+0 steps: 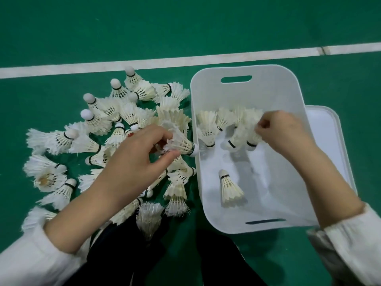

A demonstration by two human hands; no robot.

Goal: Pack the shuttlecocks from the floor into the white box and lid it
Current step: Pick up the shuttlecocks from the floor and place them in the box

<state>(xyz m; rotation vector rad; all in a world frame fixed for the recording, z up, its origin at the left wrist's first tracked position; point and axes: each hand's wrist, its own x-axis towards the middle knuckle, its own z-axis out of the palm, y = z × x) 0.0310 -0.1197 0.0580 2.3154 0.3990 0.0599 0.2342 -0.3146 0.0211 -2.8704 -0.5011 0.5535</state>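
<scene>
Feathered shuttlecocks (244, 129) gripped: right hand (282, 131) inside box (243, 69), left hand (134, 159) just beside

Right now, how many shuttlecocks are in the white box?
At least 5 shuttlecocks: one alone at the near end, two by the left wall, two in the right hand; the cluster may hide more.

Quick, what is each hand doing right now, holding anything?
Left hand: grips one shuttlecock by its feathers, beside the white box.
Right hand: pinches a shuttlecock cluster inside the box.
</scene>
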